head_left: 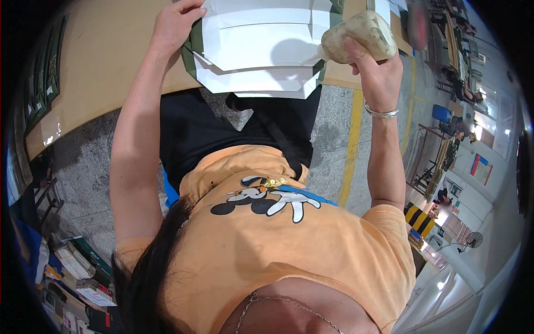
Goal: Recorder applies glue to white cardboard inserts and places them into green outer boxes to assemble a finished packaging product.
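Note:
A paper bag [261,42], white on its inner faces and dark green on its outside, lies on the tan table with its bottom flaps folded open. My left hand [177,25] is at the bag's upper left edge, fingers curled and thumb against the paper. My right hand [381,75] is wrapped round a whitish, stained squeeze bottle [359,38], probably glue. The bottle is tilted, and its nozzle points down and left at the bag's right side. A round shadow falls on the white paper there.
The tan table [105,67] stretches to the left, where several dark green bags [47,72] lie stacked. Books or papers [78,261] stand at the lower left. Past the yellow floor line [351,145] are people, racks, a blue barrel [442,114] and a fan [473,240].

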{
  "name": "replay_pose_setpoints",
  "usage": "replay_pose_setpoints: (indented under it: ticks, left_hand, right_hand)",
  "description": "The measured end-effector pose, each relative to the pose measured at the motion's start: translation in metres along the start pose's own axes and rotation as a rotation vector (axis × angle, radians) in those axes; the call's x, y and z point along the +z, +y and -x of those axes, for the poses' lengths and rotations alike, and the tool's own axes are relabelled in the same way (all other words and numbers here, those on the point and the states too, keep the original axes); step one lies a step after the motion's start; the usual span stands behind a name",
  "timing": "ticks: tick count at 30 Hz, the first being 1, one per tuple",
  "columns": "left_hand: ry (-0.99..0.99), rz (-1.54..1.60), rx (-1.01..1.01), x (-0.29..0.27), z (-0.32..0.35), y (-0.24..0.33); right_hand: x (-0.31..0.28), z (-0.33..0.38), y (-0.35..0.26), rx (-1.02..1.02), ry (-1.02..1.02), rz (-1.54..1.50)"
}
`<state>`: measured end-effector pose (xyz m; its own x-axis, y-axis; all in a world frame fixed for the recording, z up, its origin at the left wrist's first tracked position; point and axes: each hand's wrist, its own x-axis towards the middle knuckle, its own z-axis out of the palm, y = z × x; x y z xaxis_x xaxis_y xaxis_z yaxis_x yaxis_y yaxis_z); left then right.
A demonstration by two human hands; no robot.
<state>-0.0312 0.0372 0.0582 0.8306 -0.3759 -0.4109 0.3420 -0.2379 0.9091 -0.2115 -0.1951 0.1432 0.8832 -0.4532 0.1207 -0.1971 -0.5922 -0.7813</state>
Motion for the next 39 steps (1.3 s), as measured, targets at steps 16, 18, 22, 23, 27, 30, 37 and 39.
replay_pose_setpoints:
  ticks: [16, 18, 22, 23, 27, 30, 37, 39]
  left_hand:
    - [-0.035, -0.132, 0.361, -0.017, -0.058, -0.073]
    - [-0.044, -0.125, 0.361, -0.017, -0.055, -0.068]
    - [-0.027, -0.070, 0.337, -0.012, -0.051, -0.062]
    - [-0.021, -0.045, 0.322, -0.012, -0.050, -0.062]
    - [-0.029, -0.015, 0.315, -0.014, -0.051, -0.062]
    - [-0.018, -0.067, 0.347, -0.014, -0.053, -0.066]
    - [-0.024, 0.024, 0.295, -0.012, -0.052, -0.071]
    - [-0.020, -0.010, 0.300, -0.011, -0.051, -0.067]
  right_hand:
    - [-0.023, -0.014, 0.015, -0.034, 0.177, -0.158]
    - [-0.025, -0.016, 0.013, -0.050, 0.188, -0.159]
    - [-0.028, -0.016, 0.013, -0.032, 0.216, -0.140]
    - [-0.028, -0.015, 0.013, -0.009, 0.188, -0.117]
    - [-0.025, -0.012, 0.000, -0.021, 0.184, -0.137]
    - [-0.025, -0.021, -0.010, -0.025, 0.271, -0.234]
    - [-0.011, -0.051, -0.012, -0.141, 0.305, -0.211]
    - [-0.007, -0.060, -0.009, -0.169, 0.269, -0.198]
